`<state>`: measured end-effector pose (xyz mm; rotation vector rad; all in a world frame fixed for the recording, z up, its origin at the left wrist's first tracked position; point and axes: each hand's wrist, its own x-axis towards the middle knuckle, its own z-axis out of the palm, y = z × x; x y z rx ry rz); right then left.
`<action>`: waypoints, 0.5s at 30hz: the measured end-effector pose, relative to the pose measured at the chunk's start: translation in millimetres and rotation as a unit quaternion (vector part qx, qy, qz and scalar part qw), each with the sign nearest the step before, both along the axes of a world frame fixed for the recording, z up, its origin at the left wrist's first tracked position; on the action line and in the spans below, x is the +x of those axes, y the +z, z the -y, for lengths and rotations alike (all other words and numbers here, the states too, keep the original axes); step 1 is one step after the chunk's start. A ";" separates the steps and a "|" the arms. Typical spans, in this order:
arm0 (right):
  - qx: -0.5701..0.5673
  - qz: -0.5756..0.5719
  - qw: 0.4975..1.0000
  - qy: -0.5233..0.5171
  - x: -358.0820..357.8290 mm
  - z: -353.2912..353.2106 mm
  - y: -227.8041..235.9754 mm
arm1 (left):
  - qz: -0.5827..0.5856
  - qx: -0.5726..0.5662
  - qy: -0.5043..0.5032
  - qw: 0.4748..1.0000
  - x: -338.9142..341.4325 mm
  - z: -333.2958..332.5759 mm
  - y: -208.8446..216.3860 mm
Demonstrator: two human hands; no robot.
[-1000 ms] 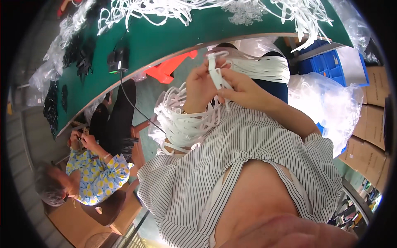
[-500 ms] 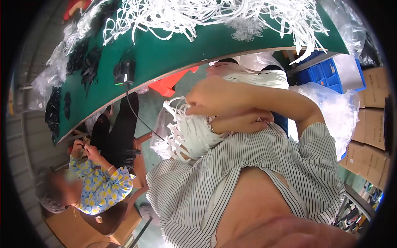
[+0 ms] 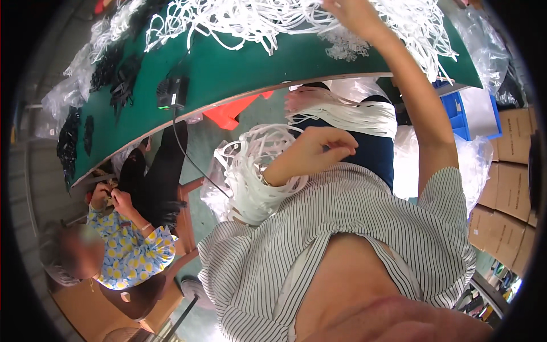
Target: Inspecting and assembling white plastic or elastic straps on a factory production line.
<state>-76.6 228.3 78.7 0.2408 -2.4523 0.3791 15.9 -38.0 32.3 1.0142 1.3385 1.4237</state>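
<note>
Over my lap is my left hand (image 3: 314, 149), its fingers half curled with a gap beside the thumb and nothing visible in it. Many looped white cords (image 3: 248, 165) ring its forearm in a thick sleeve. My right hand (image 3: 354, 16) stretches to the far side, at a heap of tangled white cords (image 3: 250, 23) on the green table. The picture's top edge cuts off some of its fingers; those visible are stretched out over the cords. A flat bundle of straight white cords (image 3: 356, 118) lies across my thighs.
Small clear pieces (image 3: 347, 47) lie beside the heap on the table (image 3: 239, 65). A black power adapter (image 3: 172, 93) trails a cable past my left side. At left sits a co-worker (image 3: 131, 245). Blue bins (image 3: 456, 114), plastic bags and cardboard boxes (image 3: 513, 182) stand at right.
My right hand has left the looped cords by my left forearm and moved up and away to the heap on the table. My left hand has come into fuller view.
</note>
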 end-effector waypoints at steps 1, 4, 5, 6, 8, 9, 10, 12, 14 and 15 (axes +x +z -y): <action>-0.057 -0.036 0.998 0.014 -6.2 -12.8 1.2 | 0.030 -0.037 0.017 0.999 -2.4 -0.2 0.4; -0.297 0.055 0.953 0.031 -9.0 -23.1 16.2 | 0.036 0.038 0.090 0.995 -8.6 5.5 -12.6; -0.296 0.056 0.953 0.031 -4.7 -22.4 22.4 | 0.090 0.057 0.132 0.985 -9.1 7.1 -15.5; -0.354 0.075 0.931 0.056 1.2 -21.1 31.2 | 0.067 0.054 0.155 0.984 -13.5 7.4 -19.9; -0.442 0.087 0.889 0.076 1.7 -22.6 29.4 | 0.069 0.075 0.200 0.974 -21.1 4.4 -22.0; -0.442 0.084 0.890 0.073 5.5 -26.5 23.3 | 0.078 0.078 0.213 0.971 -20.6 2.4 -20.3; -0.502 0.080 0.859 0.062 10.2 -30.6 17.7 | 0.077 0.078 0.209 0.972 -20.4 2.4 -20.0; -0.679 0.112 0.603 0.404 11.6 -40.1 4.7 | 0.052 0.080 0.229 0.969 -19.5 3.2 -20.8; -0.683 0.105 0.670 0.270 29.3 -31.5 8.9 | 0.002 0.095 0.273 0.957 -19.6 2.4 -28.6; -0.671 0.094 0.724 0.128 43.1 -17.9 13.2 | -0.051 0.112 0.312 0.942 -21.9 3.0 -33.7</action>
